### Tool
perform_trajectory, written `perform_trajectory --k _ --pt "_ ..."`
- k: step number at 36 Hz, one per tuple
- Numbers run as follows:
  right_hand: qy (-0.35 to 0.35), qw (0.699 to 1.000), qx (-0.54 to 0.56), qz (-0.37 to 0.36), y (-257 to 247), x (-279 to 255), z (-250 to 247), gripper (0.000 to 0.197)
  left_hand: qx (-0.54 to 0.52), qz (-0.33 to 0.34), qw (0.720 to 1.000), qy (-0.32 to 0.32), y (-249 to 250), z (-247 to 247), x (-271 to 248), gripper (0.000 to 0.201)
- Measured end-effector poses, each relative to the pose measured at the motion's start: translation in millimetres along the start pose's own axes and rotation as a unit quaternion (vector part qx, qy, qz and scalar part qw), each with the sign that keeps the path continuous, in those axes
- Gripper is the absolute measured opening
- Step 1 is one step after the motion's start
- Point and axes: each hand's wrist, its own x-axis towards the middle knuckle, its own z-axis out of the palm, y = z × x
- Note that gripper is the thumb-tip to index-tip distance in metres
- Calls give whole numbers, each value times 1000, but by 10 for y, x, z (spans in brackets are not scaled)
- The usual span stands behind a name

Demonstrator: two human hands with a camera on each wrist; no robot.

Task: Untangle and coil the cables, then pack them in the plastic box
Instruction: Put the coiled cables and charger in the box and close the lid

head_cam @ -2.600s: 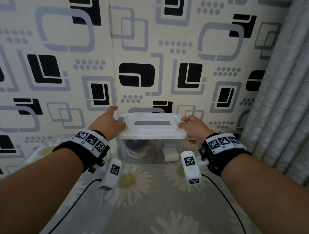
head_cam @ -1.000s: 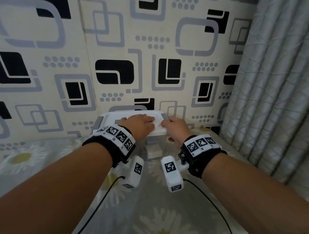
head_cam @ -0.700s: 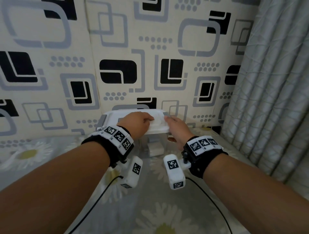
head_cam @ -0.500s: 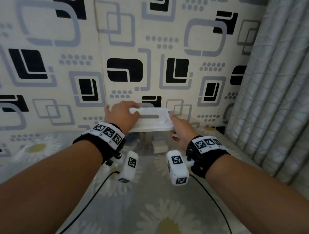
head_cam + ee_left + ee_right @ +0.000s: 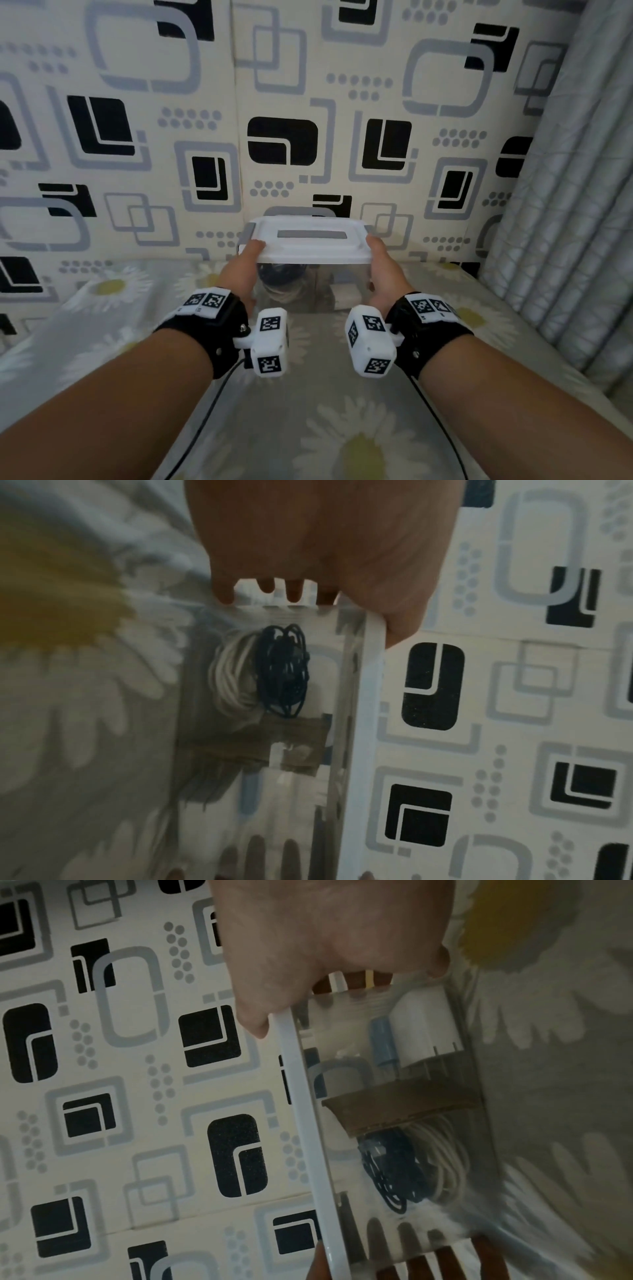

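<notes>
1. The box [image 5: 310, 287] is clear plastic with a white lid [image 5: 310, 240] sitting on top; both hands are gripping it at its two ends, over the daisy-print sheet [image 5: 342, 428].
2. Inside, seen through the wall, a white cable [image 5: 229, 680] coil and a dark cable [image 5: 284, 669] coil are lying together, nearer the left fingers; a white charger [image 5: 424, 1031] is lying nearer the right fingers.
3. The left hand [image 5: 241, 270] is clasping the left end: thumb on the lid edge, fingers [image 5: 222, 593] curling round the wall below.
4. The right hand [image 5: 385, 274] is clasping the right end likewise, thumb on the lid rim, fingers wrapping the wall.
5. Beyond the fingertips, a wall [image 5: 308, 102] patterned in black and grey squares is standing; a grey curtain [image 5: 575, 205] is hanging outboard of the right hand.
</notes>
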Motion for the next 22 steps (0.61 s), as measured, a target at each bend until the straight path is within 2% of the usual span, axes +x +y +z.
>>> perform_trajectory --k 1,5,9,10,13,15,18,22 --pt "-4 1000 3 1 7 -16 8 75 -19 -13 1000 -15 -27 7 -21 92" --pt "-21 999 30 13 38 -63 45 73 -43 -25 998 -43 -46 90 -232 73" --pt "-39 996 73 31 99 -57 82 87 -70 -36 995 -69 -49 110 -274 67" --pt "-46 995 86 36 98 -44 70 84 -73 -39 994 -73 -45 105 -268 69" --pt "-68 988 122 63 62 -50 22 50 -72 -51 994 -72 -15 73 -271 76" --pt "-82 985 133 72 57 -36 -4 39 -66 -52 994 -66 -4 50 -268 81" --pt "-93 984 133 75 30 -92 28 34 -66 -54 994 -63 15 16 -250 84" --pt "-90 986 123 71 3 -131 92 34 -65 -46 996 -46 61 -37 -271 75"
